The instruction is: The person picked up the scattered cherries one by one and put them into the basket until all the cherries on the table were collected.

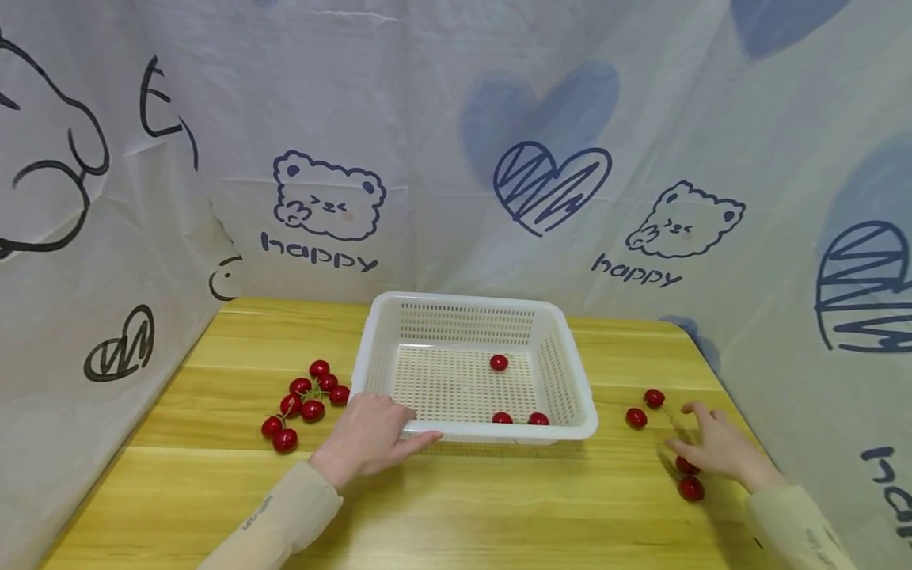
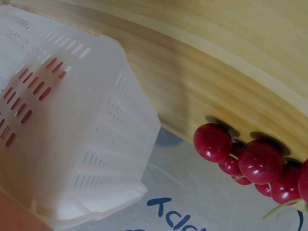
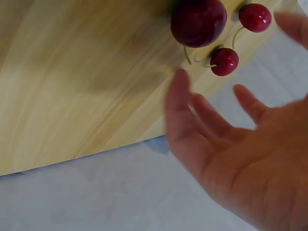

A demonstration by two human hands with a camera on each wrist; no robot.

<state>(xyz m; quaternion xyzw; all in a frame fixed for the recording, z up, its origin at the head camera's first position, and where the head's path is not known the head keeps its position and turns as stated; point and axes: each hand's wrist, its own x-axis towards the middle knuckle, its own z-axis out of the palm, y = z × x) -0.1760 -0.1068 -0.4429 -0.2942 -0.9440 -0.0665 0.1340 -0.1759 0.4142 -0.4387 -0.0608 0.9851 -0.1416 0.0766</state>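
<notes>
A white perforated plastic basket point(image 1: 470, 431) stands on the table with a few red cherries point(image 1: 499, 362) inside. My left hand point(image 1: 370, 435) grips its near left corner, thumb along the front rim; through the slots in the left wrist view, fingers show behind the basket wall point(image 2: 96, 125). To the right, my right hand point(image 1: 720, 451) hovers with spread, slightly bent fingers over loose stemmed cherries point(image 1: 691, 488), partly covering one. Two more cherries point(image 1: 636, 418) lie just left of it. In the right wrist view nothing is between the fingers point(image 3: 179, 96), and a cherry point(image 3: 198, 21) is close by.
Left of the basket lies a cluster of several cherries point(image 1: 313, 410) with green stems. A wooden table point(image 1: 499, 507) carries everything. White cloth point(image 1: 435, 142) with printed hearts and bears hangs behind and at both sides, close to the table's edges.
</notes>
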